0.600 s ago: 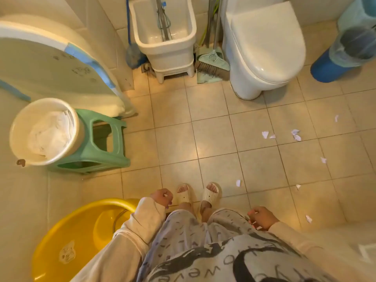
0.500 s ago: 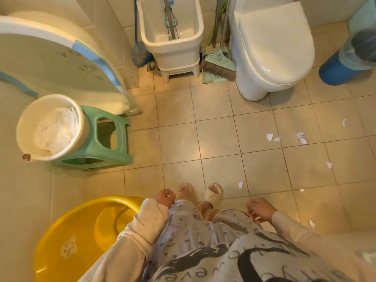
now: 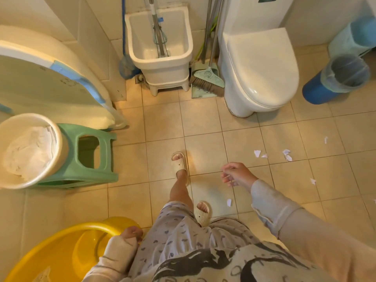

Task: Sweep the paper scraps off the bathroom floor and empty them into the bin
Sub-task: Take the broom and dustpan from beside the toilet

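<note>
Several white paper scraps (image 3: 287,155) lie scattered on the beige floor tiles at the right. A green broom (image 3: 207,78) and its dustpan (image 3: 203,94) lean between the mop sink and the toilet at the back. The blue bin (image 3: 317,92) with a clear liner stands at the far right. My right hand (image 3: 237,174) is stretched out over the floor, fingers apart and holding nothing, well short of the broom. My left hand (image 3: 132,235) hangs by my hip with fingers curled and nothing in it.
A white toilet (image 3: 262,66) stands at the back right, a white mop sink (image 3: 160,64) to its left. On the left are a green stool (image 3: 91,159), a white bucket (image 3: 59,143) and a yellow basin (image 3: 61,245). My left foot is stepped forward.
I have stepped forward with my left foot. My right hand has lifted from my thigh and reached out ahead. The view has moved closer to the broom and toilet.
</note>
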